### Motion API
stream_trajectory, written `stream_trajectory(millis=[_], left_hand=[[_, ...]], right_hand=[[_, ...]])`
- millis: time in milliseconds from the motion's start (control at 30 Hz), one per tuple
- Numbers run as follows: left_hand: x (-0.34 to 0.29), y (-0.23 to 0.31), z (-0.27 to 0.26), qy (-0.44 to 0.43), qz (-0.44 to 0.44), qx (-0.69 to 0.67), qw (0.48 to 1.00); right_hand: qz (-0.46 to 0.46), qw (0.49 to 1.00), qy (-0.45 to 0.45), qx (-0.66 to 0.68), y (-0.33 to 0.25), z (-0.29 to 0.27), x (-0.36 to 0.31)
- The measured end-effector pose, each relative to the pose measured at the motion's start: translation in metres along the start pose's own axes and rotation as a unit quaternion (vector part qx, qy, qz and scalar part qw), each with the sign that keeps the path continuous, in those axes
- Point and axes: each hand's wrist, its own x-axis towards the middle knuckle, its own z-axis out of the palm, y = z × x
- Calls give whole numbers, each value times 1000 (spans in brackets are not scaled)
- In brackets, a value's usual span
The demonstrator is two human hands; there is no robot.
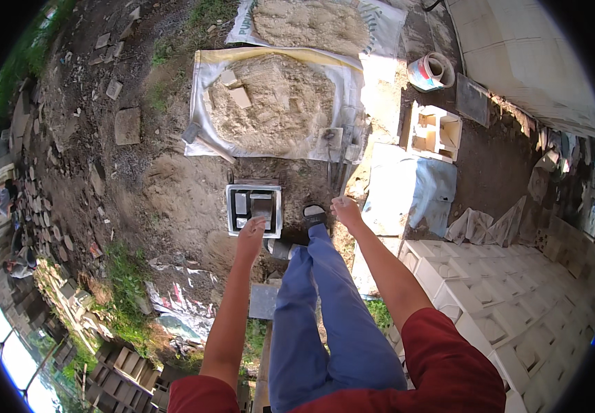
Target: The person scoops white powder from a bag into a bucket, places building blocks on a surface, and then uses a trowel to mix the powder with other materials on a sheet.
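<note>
**Two hands over a block mould on bare ground**

One square mould [254, 210], grey-rimmed, set flat on the dirt straight ahead, with three pale inserts visible inside. Two heaps of sandy mix: one on a spread white sack [208, 65] just beyond the mould, with two small pale blocks [235, 88] lying on top, and a second heap [309, 24] on another sack further off. One striped bucket [430, 71] tipped on its side at upper right. One finished pale hollow block [434, 131] standing alone near a grey slab, apart from the rows of cast white blocks [497, 296] packed together at right; too many and too bent by the lens to count surely. One sandalled foot [314, 216] planted just right of the mould, blue trouser leg behind.

Left hand [250, 234] stretched forward, fingers loosely together and pointing down, fingertips touching the near edge of the mould; gripping or merely resting, cannot tell. Right hand [345, 208] held to the right of the foot, loosely curled, close to the lower ends of some thin metal tools [334, 162] leaning by the sack; contact with them not clear, nothing plainly held.
</note>
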Motion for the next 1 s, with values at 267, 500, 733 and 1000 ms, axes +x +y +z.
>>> stream_trajectory(millis=[267, 500, 733, 1000], left_hand=[[36, 57, 38, -76, 3, 34, 997], [74, 47, 53, -128, -18, 56, 990], [103, 9, -36, -160, 23, 44, 986], [150, -64, -178, -144, -39, 67, 987]], right_hand=[[-38, 999, 17, 19, 17, -28, -1], [-48, 990, 84, -107, 19, -50, 33], [-74, 982, 81, -156, 9, -10, 45], [-127, 987, 63, -77, -17, 133, 53]])
